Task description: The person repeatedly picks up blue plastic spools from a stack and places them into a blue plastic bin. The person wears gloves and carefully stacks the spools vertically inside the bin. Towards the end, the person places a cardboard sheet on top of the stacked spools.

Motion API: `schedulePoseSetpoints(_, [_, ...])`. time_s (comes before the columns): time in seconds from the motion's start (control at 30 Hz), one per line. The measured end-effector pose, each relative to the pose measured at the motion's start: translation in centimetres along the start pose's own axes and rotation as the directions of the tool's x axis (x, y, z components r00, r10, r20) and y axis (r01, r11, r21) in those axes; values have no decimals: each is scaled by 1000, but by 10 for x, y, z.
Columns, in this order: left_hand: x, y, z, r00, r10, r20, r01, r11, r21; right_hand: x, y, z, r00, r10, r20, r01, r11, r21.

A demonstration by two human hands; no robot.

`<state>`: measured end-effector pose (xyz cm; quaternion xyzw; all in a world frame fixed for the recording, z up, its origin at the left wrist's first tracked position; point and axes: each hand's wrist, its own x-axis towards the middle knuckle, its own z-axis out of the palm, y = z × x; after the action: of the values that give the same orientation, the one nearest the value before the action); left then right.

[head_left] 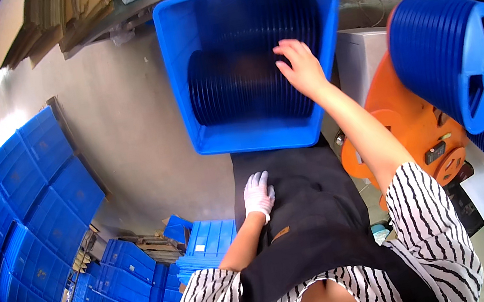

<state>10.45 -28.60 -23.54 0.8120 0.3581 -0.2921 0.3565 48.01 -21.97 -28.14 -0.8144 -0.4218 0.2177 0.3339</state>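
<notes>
Here, holds one bare right hand [304,70] with thumb and fingers apart over two rows of dark-blue reels [238,93], too tightly packed to count singly, inside one blue bin [252,135]; impossible to tell whether touching. Rests one gloved left hand [258,196], fingers loosely spread, on one black apron [316,186]. Has, to the right, two blue reel stacks [433,59] by one orange machine [418,120].

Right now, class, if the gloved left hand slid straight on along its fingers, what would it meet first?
Probably the near side of the blue bin: the gloved left hand's fingers point that way. Its height against the rim is unclear, so it might pass above or below.
</notes>
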Motion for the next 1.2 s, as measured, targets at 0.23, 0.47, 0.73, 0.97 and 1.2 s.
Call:
schedulePoseSetpoints(0.23, [-1,-38,-2,998,-54,-35,51,995,-88,102,40,132,996,86,-25,-89,922,-378])
schedulePoseSetpoints(0.47, [-14,-85,-10,998,-32,-59,23,989,-145,124,57,177,990,99,-98,-139,700,-700])
schedulePoseSetpoints(0.73, [-26,-112,-27,999,-32,-26,28,990,-140,67,-33,111,976,169,-141,-213,881,-423])
schedulePoseSetpoints(0.97, [-28,-133,-28,998,-5,-70,-5,990,-143,-24,-171,-4,887,185,-423,-132,980,152])
schedulePoseSetpoints(1.2, [-33,-144,-31,999,6,-31,-9,993,-120,-6,-167,16,874,67,-481,-55,998,40])
